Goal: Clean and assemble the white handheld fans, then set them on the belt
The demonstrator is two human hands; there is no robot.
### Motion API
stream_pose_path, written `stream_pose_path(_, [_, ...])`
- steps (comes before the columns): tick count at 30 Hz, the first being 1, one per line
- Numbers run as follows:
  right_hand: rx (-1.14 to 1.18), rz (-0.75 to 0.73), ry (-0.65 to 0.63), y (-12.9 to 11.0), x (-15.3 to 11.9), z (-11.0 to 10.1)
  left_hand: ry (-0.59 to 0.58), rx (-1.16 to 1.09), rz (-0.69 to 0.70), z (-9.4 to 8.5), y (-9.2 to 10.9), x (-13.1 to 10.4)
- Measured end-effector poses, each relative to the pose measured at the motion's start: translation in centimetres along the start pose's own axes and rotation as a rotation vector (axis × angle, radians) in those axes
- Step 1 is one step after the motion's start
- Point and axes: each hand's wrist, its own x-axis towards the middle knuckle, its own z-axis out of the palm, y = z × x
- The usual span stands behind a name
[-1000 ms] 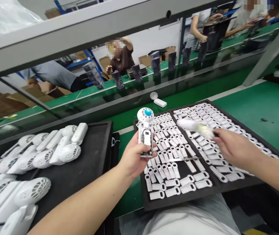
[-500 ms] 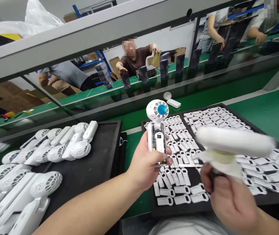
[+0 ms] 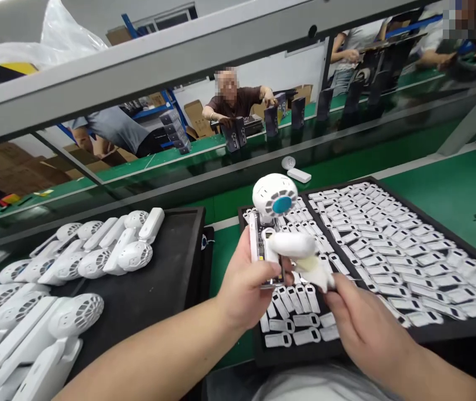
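Head view, left hand (image 3: 248, 281) grasping a white round-headed, transparent-handled device (image 3: 273, 192), right hand (image 3: 372, 314) gripping a blurred white rounded object (image 3: 293, 244) before it, contact unclear, both over a black plastic tray (image 3: 288, 356) of small white pieces (image 3: 277, 340).

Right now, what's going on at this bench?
The person's left hand grips a white device with a vented head and inner parts showing. The right hand holds a rounded white item in front of it; whether they touch, I cannot tell. One black tray holds many small white pieces; another black tray, to the left, holds more white devices.
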Motion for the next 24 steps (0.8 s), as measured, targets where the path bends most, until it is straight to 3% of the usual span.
stream_pose_path(2, [0.018, -0.034, -0.001, 0.6, -0.1, 0.1, -0.002, 0.048, -0.03, -0.1, -0.2, 0.1])
stream_pose_path(4, [0.022, -0.01, 0.084, 1.8, -0.2, -0.1, 0.004, 0.037, -0.061, -0.3, -0.4, 0.4])
stream_pose_path(7, [-0.21, 0.119, 0.172, 5.4, 0.3, -1.1, -0.008, 0.008, -0.112, -0.6, -0.7, 0.8])
stream_pose_path(11, [-0.595, 0.325, -0.012, 12.0, 1.3, -2.9, 0.019, 0.018, -0.224, -1.0, -1.5, 1.2])
stream_pose_path(15, [-0.704, 0.339, -0.1, 16.3, 1.4, -4.0, 0.243, -0.006, -0.304, -1.1, -2.3, 1.9])
stream_pose_path(17, [-0.727, 0.307, -0.077, 16.3, 1.2, -4.1, 0.355, 0.05, -0.363, -1.3, -2.3, 2.6])
stream_pose_path(20, [-0.709, 0.197, -0.076, 14.1, 0.9, -3.3, 0.463, 0.174, -0.396, -1.9, -1.8, 4.5])
stream_pose_path(24, [-0.533, -0.07, -0.321, 9.9, 0.9, -0.2, 0.591, 0.39, -0.272, -3.7, 0.3, 9.1])
